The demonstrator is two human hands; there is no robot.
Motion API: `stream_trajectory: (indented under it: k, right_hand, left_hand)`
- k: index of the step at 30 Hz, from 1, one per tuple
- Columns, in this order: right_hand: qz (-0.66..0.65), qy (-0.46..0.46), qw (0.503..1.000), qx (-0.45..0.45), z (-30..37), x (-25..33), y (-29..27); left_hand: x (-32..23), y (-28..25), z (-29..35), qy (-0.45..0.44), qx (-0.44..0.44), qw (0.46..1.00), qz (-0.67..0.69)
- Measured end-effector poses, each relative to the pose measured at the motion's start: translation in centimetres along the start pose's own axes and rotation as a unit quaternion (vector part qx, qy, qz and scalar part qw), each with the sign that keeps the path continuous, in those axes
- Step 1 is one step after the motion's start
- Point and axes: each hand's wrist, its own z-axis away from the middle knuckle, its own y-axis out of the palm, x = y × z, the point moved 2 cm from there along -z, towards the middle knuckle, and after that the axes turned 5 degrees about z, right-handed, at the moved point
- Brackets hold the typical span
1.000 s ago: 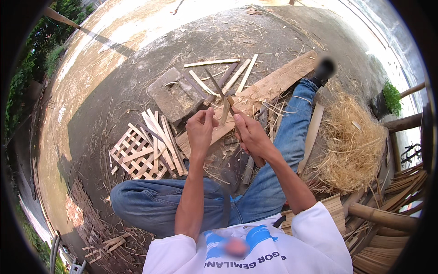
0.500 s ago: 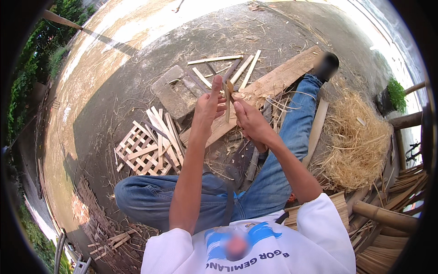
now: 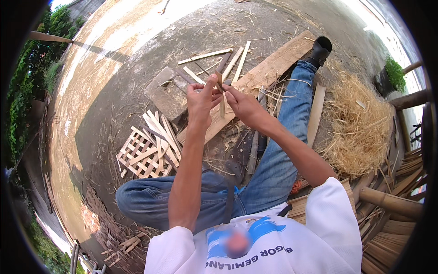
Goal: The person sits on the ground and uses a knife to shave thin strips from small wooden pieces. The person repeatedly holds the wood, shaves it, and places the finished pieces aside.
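Observation:
Both my hands meet in front of me, over the plank. My left hand (image 3: 201, 104) has its thumb raised and fingers curled, pinching a thin bamboo strip (image 3: 222, 108) that stands nearly upright between the hands. My right hand (image 3: 244, 107) is closed just to the right of the strip. From its fingertips shows a short dark piece, apparently a knife blade (image 3: 220, 86), crossing the strip; the grip is hidden in the palm. Beyond the hands, several pale and dark strips (image 3: 235, 64) lie spread on the ground.
A wide wooden plank (image 3: 278, 61) runs diagonally beneath my hands, beside a concrete block (image 3: 166, 93). At left lies a woven bamboo lattice (image 3: 139, 153) with loose strips on top. A heap of shavings (image 3: 353, 132) lies right of my outstretched leg (image 3: 289, 123). Bamboo poles (image 3: 388, 201) stand at far right.
My left fingers have closed in on the strip, the thumb now against it. Both hands have shifted slightly left in the picture as the view moved a little.

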Motion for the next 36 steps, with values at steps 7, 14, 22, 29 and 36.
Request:
stream_trajectory:
  k: [7, 14, 22, 29, 36]
  right_hand:
    - [0.036, -0.115, 0.989, -0.086, -1.5, -1.4, 0.4]
    - [-0.071, 0.079, 0.994, 0.024, -0.9, -2.2, -0.1]
    - [-0.082, 0.034, 0.996, 0.029, -1.3, -4.2, 1.2]
    - [-0.117, 0.040, 0.992, 0.022, -1.1, -7.7, 3.3]
    - [-0.079, 0.098, 0.988, 0.091, -1.9, -5.8, 1.5]
  left_hand:
    - [0.4, -0.1, -0.6, 0.002, -0.006, 0.999, 0.051]
    - [-1.2, 0.2, 0.7, 0.017, -0.017, 0.990, -0.139]
    - [-1.8, -0.4, 1.4, 0.139, -0.007, 0.964, -0.226]
    - [-1.2, 0.2, 0.7, 0.241, 0.039, 0.939, -0.242]
    - [-0.6, 1.6, -0.6, 0.230, 0.101, 0.918, -0.308]
